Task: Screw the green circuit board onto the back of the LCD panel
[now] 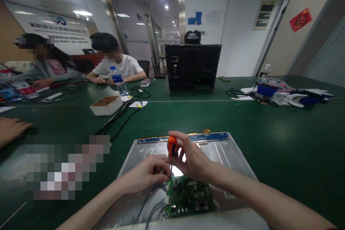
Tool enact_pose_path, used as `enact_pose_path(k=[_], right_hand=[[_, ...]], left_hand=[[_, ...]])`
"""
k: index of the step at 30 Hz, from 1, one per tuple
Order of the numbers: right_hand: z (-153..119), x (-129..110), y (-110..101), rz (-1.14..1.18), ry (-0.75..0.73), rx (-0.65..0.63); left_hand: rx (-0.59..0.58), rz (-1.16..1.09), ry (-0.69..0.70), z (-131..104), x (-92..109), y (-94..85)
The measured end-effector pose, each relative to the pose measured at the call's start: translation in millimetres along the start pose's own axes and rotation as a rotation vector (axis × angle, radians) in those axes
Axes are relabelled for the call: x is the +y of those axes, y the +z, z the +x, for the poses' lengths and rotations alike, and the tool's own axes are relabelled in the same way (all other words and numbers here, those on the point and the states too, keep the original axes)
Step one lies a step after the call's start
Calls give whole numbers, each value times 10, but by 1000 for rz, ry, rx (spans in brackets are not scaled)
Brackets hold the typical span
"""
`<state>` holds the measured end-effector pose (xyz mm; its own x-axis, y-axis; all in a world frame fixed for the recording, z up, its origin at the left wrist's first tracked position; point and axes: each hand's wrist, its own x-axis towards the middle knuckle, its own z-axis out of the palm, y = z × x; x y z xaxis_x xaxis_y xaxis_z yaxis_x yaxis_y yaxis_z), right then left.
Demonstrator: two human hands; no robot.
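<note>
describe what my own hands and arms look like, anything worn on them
The left hand and right hand are ungloved, with no ring or watch visible. The left forearm and right forearm show no sleeves, bracelets or markings.

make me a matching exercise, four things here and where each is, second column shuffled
1. screwdriver
2. green circuit board
3. blue circuit strip
4. open box

A. along the far edge of the metal panel
B. beside black cables
C. on the panel's near part
D. held in the right hand

1-D; 2-C; 3-A; 4-B
</note>
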<state>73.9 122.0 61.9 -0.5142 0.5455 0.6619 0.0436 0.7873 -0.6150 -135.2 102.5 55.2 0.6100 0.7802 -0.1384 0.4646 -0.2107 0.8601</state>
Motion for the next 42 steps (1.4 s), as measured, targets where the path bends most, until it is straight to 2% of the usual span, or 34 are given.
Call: enact_pose_path(k=[4, 10, 17, 22, 25, 32, 36, 39, 42], right_hand=[[-31, 31, 53, -32, -58, -1], [3, -6, 33, -71, -126, 22], [-5, 36, 109, -113, -217, 59], [4, 55, 115, -129, -278, 67], [48, -32, 22, -148, -266, 35], [150, -266, -212, -228, -148, -174], [158, -276, -214, -241, -106, -160], [166, -277, -225, -250, -139, -156], [185, -305, -273, -286, -167, -207]], left_hand=[[-31, 16, 20, 10, 2, -17], [-15, 6, 18, 18, 47, -15], [20, 105, -33, -23, -64, 6], [31, 97, -48, -22, -87, 4], [29, 72, -44, -13, -83, 16], [16, 38, -63, -16, -131, 62], [16, 38, -57, -8, -99, 50], [27, 55, -56, -10, -110, 42], [62, 88, -81, -22, -154, 33]])
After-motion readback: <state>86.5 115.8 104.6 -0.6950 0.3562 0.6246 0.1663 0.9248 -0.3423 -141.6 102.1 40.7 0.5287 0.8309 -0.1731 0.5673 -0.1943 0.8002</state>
